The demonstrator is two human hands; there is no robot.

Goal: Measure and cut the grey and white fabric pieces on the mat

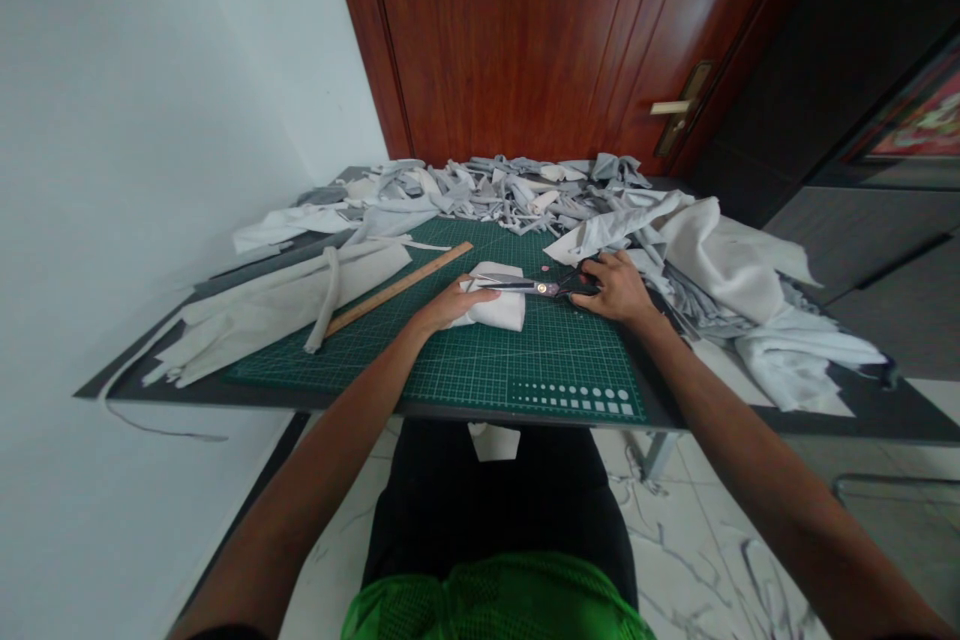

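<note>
My right hand (616, 288) is wrapped round the black handles of a pair of scissors (541, 288), whose metal blades point left. My left hand (454, 303) grips the left side of a folded piece of white fabric (504, 313). The blades lie over the upper part of this fabric, and their tips reach my left fingers. Whether cloth sits between the blades is too small to tell. Under both hands lies a green cutting mat (465, 360) with a printed grid. To the left of the fabric, a wooden ruler (401, 288) rests at a slant on the mat.
Long pale fabric strips (277, 315) lie at the left of the dark table (435, 410). Grey and white scraps (480, 190) heap along the back edge. Larger cloth pieces (720, 260) pile up on the right. Beyond stands a wooden door (525, 40); a white wall (187, 120) is on the left.
</note>
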